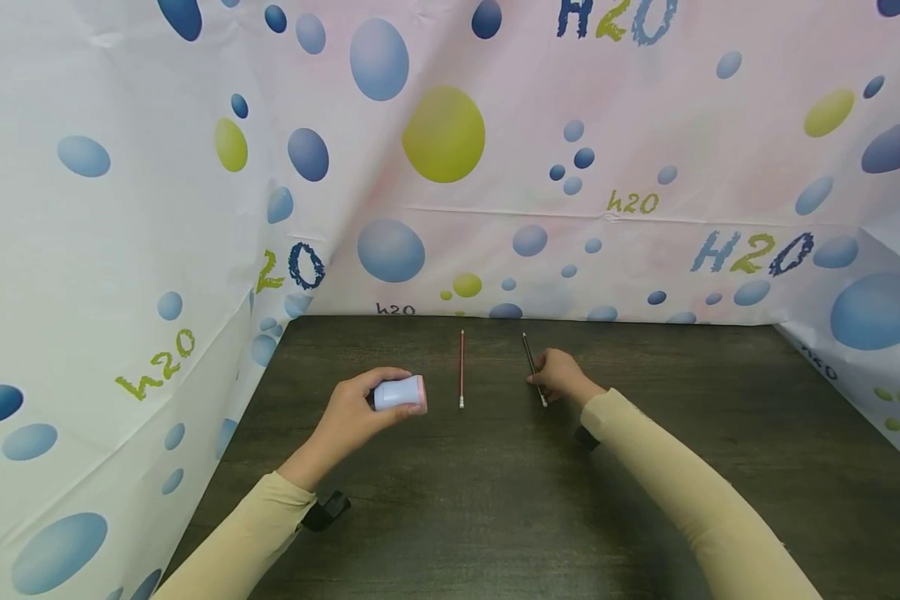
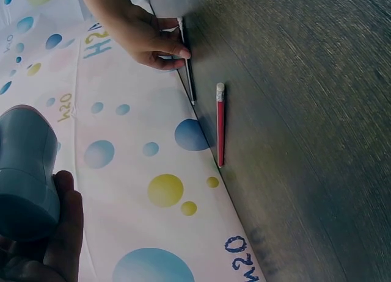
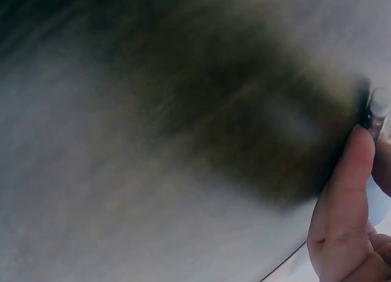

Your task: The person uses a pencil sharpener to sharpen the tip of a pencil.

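Observation:
In the head view my left hand (image 1: 352, 414) grips a pale blue, waisted cylinder with a pink end (image 1: 397, 393), thumb on the near side and fingers on the far side. Its rounded blue body (image 2: 25, 172) fills the left edge of the left wrist view. My right hand (image 1: 562, 374) pinches a dark pencil (image 1: 528, 350) near its middle, with the white eraser end toward me. That eraser (image 3: 379, 102) shows past the thumb in the right wrist view. Between the hands, a red pencil (image 1: 462, 367) lies on the table, its white eraser toward me.
The dark wood-grain table (image 1: 450, 517) reaches back to a white cloth backdrop (image 1: 510, 167) printed with blue and green dots. This cloth also rises along the left and right sides. A black wrist strap piece (image 1: 327, 511) hangs under the left sleeve.

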The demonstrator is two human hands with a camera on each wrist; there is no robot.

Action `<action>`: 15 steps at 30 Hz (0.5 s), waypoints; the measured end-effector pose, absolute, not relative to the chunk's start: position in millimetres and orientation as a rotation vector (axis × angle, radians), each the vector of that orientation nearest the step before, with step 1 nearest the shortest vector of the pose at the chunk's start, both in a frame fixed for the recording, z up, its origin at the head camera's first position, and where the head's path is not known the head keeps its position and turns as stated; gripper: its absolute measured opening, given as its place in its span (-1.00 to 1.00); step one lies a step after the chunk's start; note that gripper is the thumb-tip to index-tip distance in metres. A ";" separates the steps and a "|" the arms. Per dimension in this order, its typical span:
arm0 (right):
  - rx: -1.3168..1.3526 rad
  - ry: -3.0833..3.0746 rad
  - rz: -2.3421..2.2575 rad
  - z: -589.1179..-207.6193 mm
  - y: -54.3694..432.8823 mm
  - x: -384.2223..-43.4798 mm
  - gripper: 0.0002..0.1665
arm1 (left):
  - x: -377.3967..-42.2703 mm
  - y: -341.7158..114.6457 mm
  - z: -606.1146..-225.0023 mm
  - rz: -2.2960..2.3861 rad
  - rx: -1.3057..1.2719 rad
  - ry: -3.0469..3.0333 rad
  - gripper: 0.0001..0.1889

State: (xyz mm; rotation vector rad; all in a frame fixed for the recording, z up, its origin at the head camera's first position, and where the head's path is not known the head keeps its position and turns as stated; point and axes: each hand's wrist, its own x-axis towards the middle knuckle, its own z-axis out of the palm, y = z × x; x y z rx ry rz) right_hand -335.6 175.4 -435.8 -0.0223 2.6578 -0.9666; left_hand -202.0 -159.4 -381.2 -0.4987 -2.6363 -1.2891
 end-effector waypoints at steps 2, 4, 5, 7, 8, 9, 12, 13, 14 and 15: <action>-0.022 2.665 -0.958 -435.4 175.6 -334.8 -0.48 | -202.0 -158.7 -381.1 -1.290 -0.493 -2.639 -0.54; -0.020 2.665 -0.957 -434.3 175.5 -333.5 -0.47 | -201.8 -158.4 -380.9 -1.291 -0.489 -2.640 -0.53; -0.018 2.664 -0.957 -433.6 175.3 -332.9 -0.47 | -201.8 -158.2 -381.2 -1.291 -0.485 -2.640 -0.53; -0.009 2.663 -0.957 -432.2 174.7 -331.8 -0.45 | -201.5 -158.0 -380.8 -1.289 -0.489 -2.640 -0.53; -0.006 2.663 -0.955 -431.4 174.4 -331.5 -0.45 | -201.4 -158.0 -380.8 -1.292 -0.491 -2.641 -0.54; -0.005 2.664 -0.950 -430.9 174.1 -331.3 -0.44 | -201.3 -158.0 -381.0 -1.294 -0.493 -2.641 -0.54; 0.003 2.662 -0.941 -430.2 173.5 -331.2 -0.42 | -201.5 -158.2 -381.8 -1.299 -0.497 -2.648 -0.54; 0.003 2.659 -0.941 -430.0 173.2 -331.1 -0.42 | -201.5 -158.3 -382.1 -1.301 -0.492 -2.650 -0.54; 0.002 2.655 -0.944 -429.7 173.1 -330.7 -0.41 | -201.4 -158.4 -382.3 -1.303 -0.492 -2.651 -0.54; 0.000 2.649 -0.949 -429.2 173.2 -330.0 -0.41 | -201.2 -158.4 -382.3 -1.303 -0.493 -2.650 -0.54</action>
